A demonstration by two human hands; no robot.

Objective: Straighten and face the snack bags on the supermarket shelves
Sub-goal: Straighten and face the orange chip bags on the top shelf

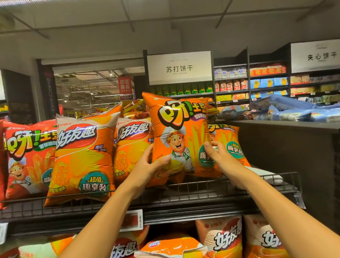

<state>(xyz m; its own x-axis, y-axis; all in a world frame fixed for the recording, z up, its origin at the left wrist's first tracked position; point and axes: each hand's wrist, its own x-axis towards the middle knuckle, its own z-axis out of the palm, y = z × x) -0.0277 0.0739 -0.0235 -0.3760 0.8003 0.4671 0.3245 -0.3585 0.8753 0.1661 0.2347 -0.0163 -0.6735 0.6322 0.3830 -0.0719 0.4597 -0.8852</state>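
An orange snack bag with a cartoon chef (182, 132) stands upright on the top wire shelf (188, 189), front facing me. My left hand (147, 167) grips its lower left edge, thumb on the front. My right hand (218, 156) pinches its lower right edge. Behind it on the right leans a matching orange bag (232, 145). To the left stand two orange-and-white chip bags (82, 157) (133, 142), then a red chef bag (29, 160).
A low wire rail runs along the shelf front, with price tags (133, 219) below it. The lower shelf holds several more chip bags (171, 249). A dark shelf end panel (295, 161) stands right, with blue bags (294, 110) on top. Biscuit aisles fill the background.
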